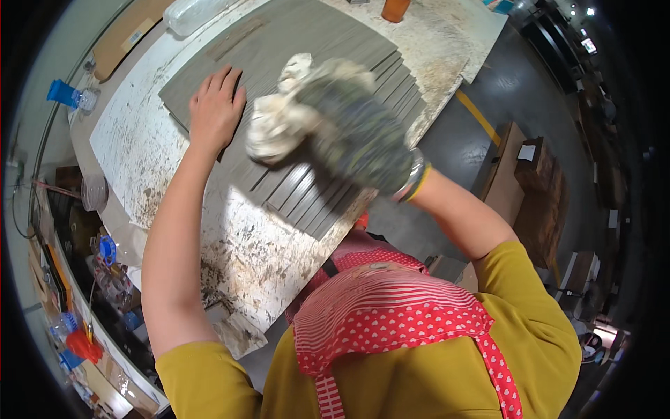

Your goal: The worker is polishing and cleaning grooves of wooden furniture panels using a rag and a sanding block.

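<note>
A grey wood-grain panel (307, 31), with parallel grooves or slat edges along its right and near sides, lies on a stained white worktable (241, 241). My left hand (216, 112) is bare and rests flat on the panel's left part, fingers stretched out. Over the middle of the panel, my right hand (356, 133) wears a dark green patterned glove and grips a crumpled off-white rag (279, 126). Motion blurs both glove and rag, and the gloved fingertips are hidden. The rag appears to be against the panel surface.
Beyond the panel stand an amber cup (396, 10) and a clear plastic container (192, 15). A blue-topped bottle (66, 93) is at the far left, near a brown board (122, 42). Right of the table, a wooden box (541, 202) sits on the grey floor beside a yellow line (478, 115).
</note>
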Motion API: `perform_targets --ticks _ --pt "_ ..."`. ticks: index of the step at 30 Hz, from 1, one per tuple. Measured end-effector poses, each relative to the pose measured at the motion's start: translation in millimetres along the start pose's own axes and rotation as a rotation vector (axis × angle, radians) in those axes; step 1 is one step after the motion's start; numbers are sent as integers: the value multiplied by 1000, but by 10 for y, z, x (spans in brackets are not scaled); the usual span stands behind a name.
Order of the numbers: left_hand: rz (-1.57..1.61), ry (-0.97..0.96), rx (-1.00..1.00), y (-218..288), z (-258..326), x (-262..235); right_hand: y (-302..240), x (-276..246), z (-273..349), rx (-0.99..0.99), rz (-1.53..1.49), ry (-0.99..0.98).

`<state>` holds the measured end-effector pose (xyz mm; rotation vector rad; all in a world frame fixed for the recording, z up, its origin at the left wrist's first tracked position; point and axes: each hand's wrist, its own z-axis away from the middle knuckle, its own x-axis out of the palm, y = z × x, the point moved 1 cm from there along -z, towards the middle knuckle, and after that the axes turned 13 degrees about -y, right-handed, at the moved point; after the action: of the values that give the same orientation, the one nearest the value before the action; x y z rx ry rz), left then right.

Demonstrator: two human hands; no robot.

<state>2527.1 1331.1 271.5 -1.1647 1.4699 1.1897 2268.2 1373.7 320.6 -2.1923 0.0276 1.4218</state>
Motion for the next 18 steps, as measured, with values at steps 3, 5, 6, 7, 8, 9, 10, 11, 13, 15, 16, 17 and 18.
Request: perform_targets --ticks 3,5,6,7,8,9,10,11,13,15,16,17,18 --pt "4 -32 37 43 -93 1 -296 499 -157 -29 -16 -128" --pt "-11 -40 24 -63 -56 29 -151 529 -151 2 191 -265" --pt "-31 -52 6 -92 -12 36 -7 444 -115 26 210 -178" --pt "-31 -65 1 -65 7 -8 138 341 -50 64 231 -90" --pt "-32 -65 -1 -63 4 -1 460 272 77 32 290 -21" --pt "-54 -66 -19 -106 33 25 647 30 -11 373 487 -274" --pt "-71 -56 -17 -64 14 13 1069 -67 243 392 470 -28" --pt "-84 -28 -4 7 -37 27 1526 -229 431 191 772 151" --pt "-71 -44 -17 10 -33 22 1671 -593 408 567 512 -60" --pt "-57 -39 -17 55 -38 7 1411 -573 241 338 729 -18" --pt "-60 -45 -14 65 -15 -8 1404 -347 300 -27 954 84" --pt "-52 -32 -6 61 -16 -12 1186 7 269 -155 1013 -9" --pt "-46 -18 -12 8 4 -11 607 287 29 285 1127 -331"
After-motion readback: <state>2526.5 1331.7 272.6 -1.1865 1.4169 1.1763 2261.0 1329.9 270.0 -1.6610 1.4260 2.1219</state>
